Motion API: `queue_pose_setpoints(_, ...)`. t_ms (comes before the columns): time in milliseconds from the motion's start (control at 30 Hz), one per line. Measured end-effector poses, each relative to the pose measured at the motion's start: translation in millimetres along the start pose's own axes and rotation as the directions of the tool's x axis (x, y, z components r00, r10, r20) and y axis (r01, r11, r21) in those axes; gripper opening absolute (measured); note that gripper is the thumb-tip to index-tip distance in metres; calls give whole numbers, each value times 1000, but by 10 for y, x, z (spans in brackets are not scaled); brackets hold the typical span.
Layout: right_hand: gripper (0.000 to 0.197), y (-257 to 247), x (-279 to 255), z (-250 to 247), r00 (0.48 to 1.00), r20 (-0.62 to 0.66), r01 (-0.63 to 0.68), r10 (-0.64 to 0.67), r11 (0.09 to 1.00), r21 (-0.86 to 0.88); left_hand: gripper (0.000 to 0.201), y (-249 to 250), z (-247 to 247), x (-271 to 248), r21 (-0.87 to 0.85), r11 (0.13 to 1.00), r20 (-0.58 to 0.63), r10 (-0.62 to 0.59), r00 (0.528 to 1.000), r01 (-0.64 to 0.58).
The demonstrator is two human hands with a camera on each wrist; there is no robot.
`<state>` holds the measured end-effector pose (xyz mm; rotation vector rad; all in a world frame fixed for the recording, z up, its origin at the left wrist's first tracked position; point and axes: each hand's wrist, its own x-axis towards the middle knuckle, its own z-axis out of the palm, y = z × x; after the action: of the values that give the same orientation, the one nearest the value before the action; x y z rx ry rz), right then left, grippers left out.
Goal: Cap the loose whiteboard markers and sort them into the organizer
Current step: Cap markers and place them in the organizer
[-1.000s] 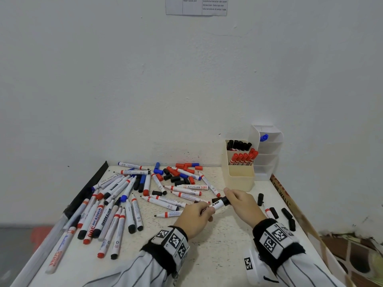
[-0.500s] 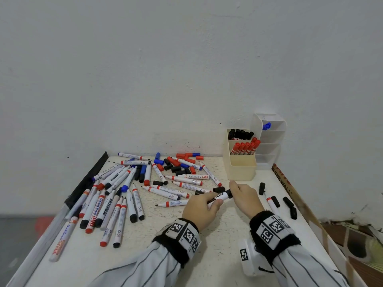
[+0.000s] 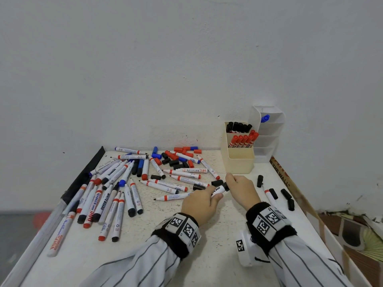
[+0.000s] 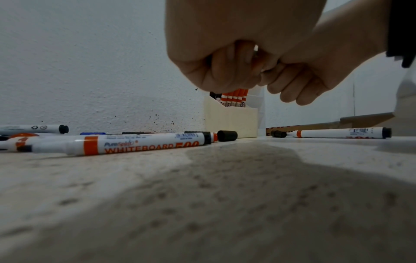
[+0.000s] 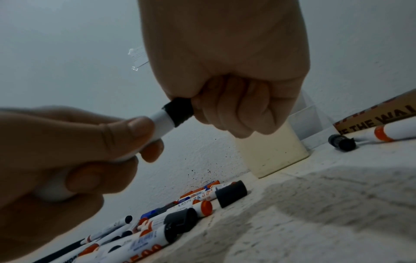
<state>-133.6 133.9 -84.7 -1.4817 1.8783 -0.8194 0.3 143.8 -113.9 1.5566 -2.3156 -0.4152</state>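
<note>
Your left hand (image 3: 200, 204) is curled round the white barrel of the marker (image 5: 161, 121) above the bench (image 3: 217, 235); your right hand (image 3: 242, 188) pinches its black cap (image 5: 179, 112), seated only in the right-wrist view; six red markers (image 3: 243, 139) fill the cream organizer (image 3: 240, 160)

marker (image 4: 139, 144) "WHITEBOARD 500", cardboard strip (image 5: 380, 119) "THE WALL"

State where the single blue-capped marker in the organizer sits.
In the head view, the blue-capped marker sits in the white organizer's top compartment, far right by the wall.
</note>
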Motion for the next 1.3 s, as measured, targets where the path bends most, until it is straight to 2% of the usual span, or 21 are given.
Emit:
queue_pose_setpoints(100,44,-26,-7,18,1000,-19,-23,23,999,30,39,12,-1,3,94,995,-25,24,999,-21)
queue_pose_setpoints(333,42,-16,-28,36,1000,-5,27,-27,1000,15,39,28,41,-9,-185,982,99,-10,995,28)
queue_pose_setpoints(433,42,14,-36,42,999,15,40,-40,999,19,32,18,66,-3,-220,975,110,-1,994,25)
queue_pose_setpoints(600,40,22,-15,26,993,64,100,-104,993,62,38,42,49,-12,-283,958,104,-13,994,42)
queue_pose_setpoints(767,33,47,18,-5,973,142,166,-184,978,128,33,49,40,-10,-314,949,96,-4,995,34)
queue_pose_setpoints(867,37,46,23,-15,969,140,190,-203,976,104,38,44,39,-12,-267,963,73,-6,997,25)
queue_pose_setpoints(1100,44,8,64,-29,991,99,95,-87,993,-77,40,43,30,-8,65,998,-2,2,1000,-2)
queue_pose_setpoints(1300,43,-9,105,-50,992,108,73,-63,993,-96,40,98,24,-5,62,998,-39,-6,999,8)
